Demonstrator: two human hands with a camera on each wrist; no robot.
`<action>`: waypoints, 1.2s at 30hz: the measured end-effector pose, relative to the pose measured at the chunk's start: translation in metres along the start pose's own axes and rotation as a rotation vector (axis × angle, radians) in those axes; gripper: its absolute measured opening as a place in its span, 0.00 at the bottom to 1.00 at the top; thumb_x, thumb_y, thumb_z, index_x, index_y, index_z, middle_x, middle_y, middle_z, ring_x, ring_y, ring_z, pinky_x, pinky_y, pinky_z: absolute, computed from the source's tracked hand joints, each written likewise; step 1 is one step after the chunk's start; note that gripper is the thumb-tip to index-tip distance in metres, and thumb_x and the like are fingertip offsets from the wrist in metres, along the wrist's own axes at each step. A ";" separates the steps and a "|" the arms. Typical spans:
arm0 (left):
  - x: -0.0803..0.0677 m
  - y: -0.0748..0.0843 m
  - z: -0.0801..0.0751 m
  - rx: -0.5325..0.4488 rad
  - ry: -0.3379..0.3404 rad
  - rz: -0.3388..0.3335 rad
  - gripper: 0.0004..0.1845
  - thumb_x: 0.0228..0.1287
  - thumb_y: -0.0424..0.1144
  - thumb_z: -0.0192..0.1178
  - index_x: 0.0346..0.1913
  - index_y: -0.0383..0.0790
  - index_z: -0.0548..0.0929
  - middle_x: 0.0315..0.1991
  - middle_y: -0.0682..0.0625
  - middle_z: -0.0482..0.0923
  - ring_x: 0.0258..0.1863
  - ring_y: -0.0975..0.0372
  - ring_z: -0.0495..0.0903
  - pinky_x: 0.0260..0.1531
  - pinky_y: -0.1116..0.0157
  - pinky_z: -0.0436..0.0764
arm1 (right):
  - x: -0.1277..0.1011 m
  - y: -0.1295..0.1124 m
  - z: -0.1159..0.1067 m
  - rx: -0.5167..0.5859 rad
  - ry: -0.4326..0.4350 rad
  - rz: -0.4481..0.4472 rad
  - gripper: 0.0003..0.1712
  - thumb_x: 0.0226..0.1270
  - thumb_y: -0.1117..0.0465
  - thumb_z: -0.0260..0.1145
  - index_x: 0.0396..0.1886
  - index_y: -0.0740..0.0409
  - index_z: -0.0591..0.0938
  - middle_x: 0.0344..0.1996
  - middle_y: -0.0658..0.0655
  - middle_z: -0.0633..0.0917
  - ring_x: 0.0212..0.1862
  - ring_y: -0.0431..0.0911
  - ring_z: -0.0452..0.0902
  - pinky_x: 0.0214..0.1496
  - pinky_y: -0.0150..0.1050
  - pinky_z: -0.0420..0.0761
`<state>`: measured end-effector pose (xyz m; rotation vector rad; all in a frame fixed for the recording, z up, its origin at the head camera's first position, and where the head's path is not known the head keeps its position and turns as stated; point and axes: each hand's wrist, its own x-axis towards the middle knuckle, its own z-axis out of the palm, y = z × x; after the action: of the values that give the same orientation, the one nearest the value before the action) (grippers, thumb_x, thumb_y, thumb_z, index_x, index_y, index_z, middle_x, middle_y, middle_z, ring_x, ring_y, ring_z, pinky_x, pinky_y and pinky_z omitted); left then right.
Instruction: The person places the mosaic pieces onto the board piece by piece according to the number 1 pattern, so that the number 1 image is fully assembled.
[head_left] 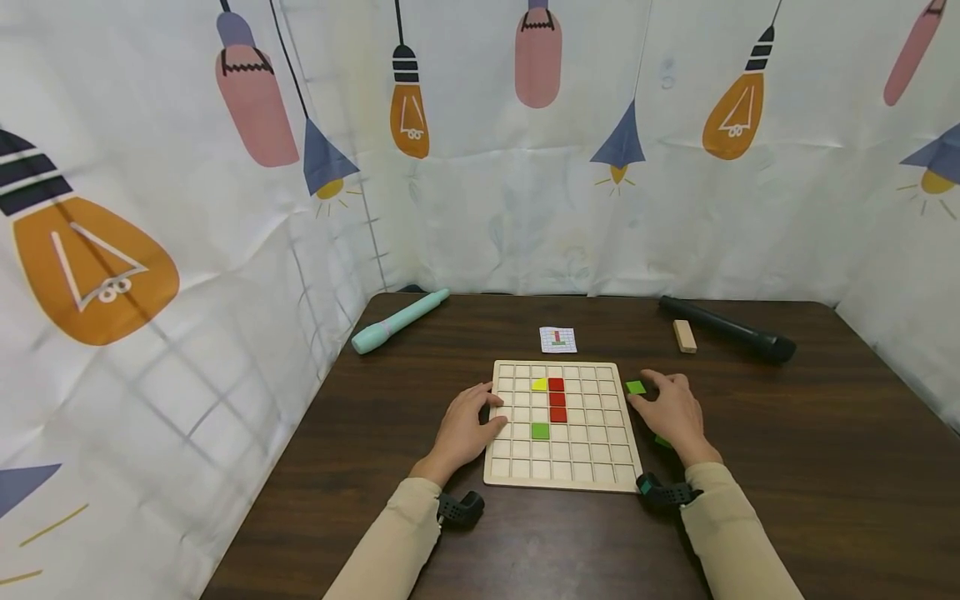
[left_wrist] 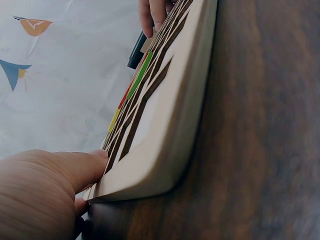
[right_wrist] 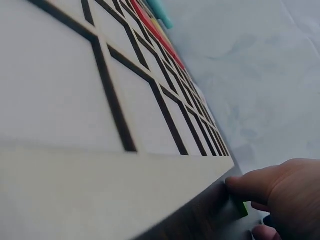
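1. The left wrist view cuts off most of the left hand (left_wrist: 45, 192), showing only its back and a finger against the rim of the pale wooden grid board (left_wrist: 165, 145). The right wrist view shows just the knuckles of the right hand (right_wrist: 282, 195) and a sliver of the loose green square tile (right_wrist: 242, 208) at a fingertip.
2. A second bit of green peeks out under the right hand (head_left: 672, 414) in the head view; what it is cannot be told.
3. The grid board (head_left: 562, 475) lies flat near the front middle of the dark wooden table (head_left: 787, 467), roughly square, its edges running parallel to the table's edges.
4. The left hand (head_left: 467, 427) rests on the board's left edge, fingers loosely bent and gripping nothing. The right hand lies just beside the right edge, fingers relaxed, fingertips touching the green tile (head_left: 636, 387) on the table.
5. Only the head view shows the filled cells: a yellow piece (head_left: 539, 384), three red squares (head_left: 557, 399) in a column pointing away from the person, and a green square (head_left: 540, 431) below.
6. It alone also shows the small pattern card (head_left: 558, 339), teal pen-like stick (head_left: 399, 321), wooden block (head_left: 683, 336) and black cylinder (head_left: 726, 329) at the table's far side.
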<state>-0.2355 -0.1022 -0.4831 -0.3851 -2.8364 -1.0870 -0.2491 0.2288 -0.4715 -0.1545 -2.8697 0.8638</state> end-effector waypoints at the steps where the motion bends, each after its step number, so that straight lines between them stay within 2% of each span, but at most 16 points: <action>1: 0.000 0.000 0.000 -0.002 0.001 0.001 0.13 0.58 0.48 0.60 0.45 0.50 0.79 0.65 0.54 0.62 0.66 0.58 0.55 0.62 0.50 0.56 | 0.000 0.000 0.001 -0.001 0.008 -0.002 0.32 0.59 0.49 0.62 0.61 0.57 0.69 0.52 0.71 0.65 0.42 0.61 0.69 0.35 0.52 0.71; 8: -0.001 -0.002 0.000 -0.017 -0.005 -0.001 0.13 0.58 0.49 0.60 0.45 0.51 0.78 0.65 0.55 0.61 0.66 0.56 0.55 0.62 0.49 0.57 | 0.001 0.002 0.003 -0.002 0.021 -0.019 0.28 0.60 0.47 0.61 0.57 0.57 0.73 0.49 0.69 0.67 0.39 0.59 0.69 0.32 0.49 0.70; 12: -0.001 -0.003 -0.001 -0.026 -0.006 0.003 0.13 0.58 0.49 0.60 0.45 0.52 0.78 0.65 0.54 0.61 0.66 0.56 0.55 0.62 0.48 0.56 | 0.001 0.003 0.004 0.006 0.020 -0.011 0.27 0.60 0.47 0.61 0.55 0.57 0.74 0.48 0.67 0.68 0.40 0.59 0.70 0.33 0.50 0.71; 21: -0.002 -0.001 -0.001 -0.020 -0.005 0.009 0.13 0.58 0.48 0.60 0.45 0.51 0.78 0.65 0.54 0.62 0.66 0.55 0.55 0.61 0.48 0.57 | 0.000 0.001 0.000 0.014 0.015 -0.024 0.25 0.60 0.53 0.62 0.54 0.60 0.75 0.43 0.64 0.72 0.39 0.56 0.70 0.34 0.49 0.70; 27: -0.001 -0.001 -0.001 -0.012 -0.006 0.007 0.13 0.59 0.49 0.60 0.45 0.51 0.78 0.65 0.53 0.61 0.66 0.56 0.55 0.62 0.49 0.56 | -0.003 0.002 -0.002 0.024 0.028 -0.044 0.26 0.59 0.54 0.63 0.54 0.64 0.75 0.43 0.66 0.73 0.42 0.58 0.70 0.37 0.52 0.70; 36: -0.001 0.000 -0.001 -0.010 -0.005 0.001 0.13 0.59 0.48 0.60 0.45 0.50 0.78 0.65 0.53 0.61 0.66 0.55 0.55 0.61 0.48 0.56 | -0.002 0.005 -0.001 0.032 0.039 -0.069 0.19 0.59 0.56 0.64 0.47 0.62 0.79 0.42 0.66 0.74 0.43 0.60 0.69 0.40 0.55 0.70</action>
<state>-0.2347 -0.1027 -0.4823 -0.3904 -2.8357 -1.1017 -0.2462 0.2333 -0.4736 -0.0672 -2.8058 0.8835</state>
